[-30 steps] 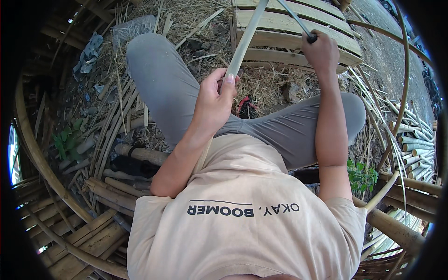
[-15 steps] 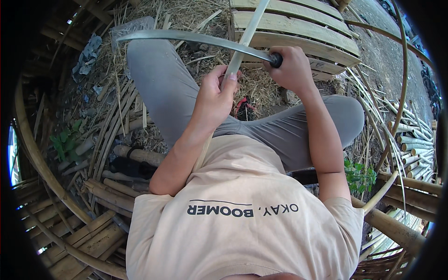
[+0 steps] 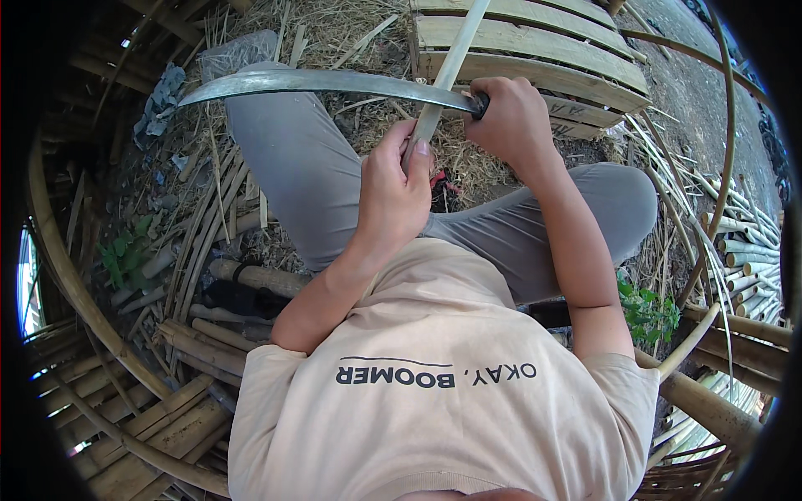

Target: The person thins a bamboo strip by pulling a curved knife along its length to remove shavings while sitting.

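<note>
My left hand (image 3: 394,192) is closed around a pale, flat bamboo strip (image 3: 459,52), which slants up and away toward the far edge of the view. My right hand (image 3: 516,125) grips the black handle of a long, curved machete (image 3: 292,81). Its grey blade reaches left across the strip, just beyond my left fingers, with the pointed tip past my left knee. Blade and strip overlap there; whether the edge bites into the strip I cannot tell. The lower end of the strip is hidden behind my left hand and forearm.
A slatted wooden crate (image 3: 535,71) stands just beyond my right hand. Shavings (image 3: 334,37) and thin strips litter the ground. Cut bamboo poles (image 3: 743,267) are stacked at the right, and a curved bamboo pole (image 3: 63,259) arches along the left. Crumpled plastic (image 3: 238,54) lies by my left knee.
The machete has shifted left and turned, so more of its flat side shows and its tip sits lower. My right hand moved slightly left with it. My left hand still holds the strip.
</note>
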Tool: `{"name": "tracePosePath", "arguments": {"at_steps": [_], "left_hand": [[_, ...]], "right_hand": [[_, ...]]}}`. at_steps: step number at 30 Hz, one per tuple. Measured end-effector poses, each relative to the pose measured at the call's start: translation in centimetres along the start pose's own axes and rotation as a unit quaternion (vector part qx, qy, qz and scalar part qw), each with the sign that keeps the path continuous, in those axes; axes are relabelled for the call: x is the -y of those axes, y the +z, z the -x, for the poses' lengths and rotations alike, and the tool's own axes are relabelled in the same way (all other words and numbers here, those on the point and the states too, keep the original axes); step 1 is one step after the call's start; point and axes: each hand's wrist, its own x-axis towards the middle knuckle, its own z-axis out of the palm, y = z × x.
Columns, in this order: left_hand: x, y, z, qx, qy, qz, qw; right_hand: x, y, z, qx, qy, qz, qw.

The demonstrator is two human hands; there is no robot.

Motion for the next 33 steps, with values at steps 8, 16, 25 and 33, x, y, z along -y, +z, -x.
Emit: {"name": "tracePosePath", "arguments": {"at_steps": [8,16,25,33], "left_hand": [[-0.4,-0.3,-0.1,0.01,0.01,0.006,1.0],[0.4,-0.7,0.7,0.046,-0.022,0.033,0.998],[-0.2,0.0,-0.2,0.076,-0.044,0.04,0.995],[0.8,-0.6,-0.9,0.05,0.019,-0.011,0.999]], "right_hand": [[0.0,-0.4,-0.8,-0.013,-0.01,0.017,1.0],[-7.5,-2.0,-3.0,-0.122,0.107,0.095,0.982],[-3.3,-1.9,-0.8,-0.04,0.085,-0.022,0.995],[0.2,-0.2,0.5,0.07,-0.029,0.003,0.997]]}}
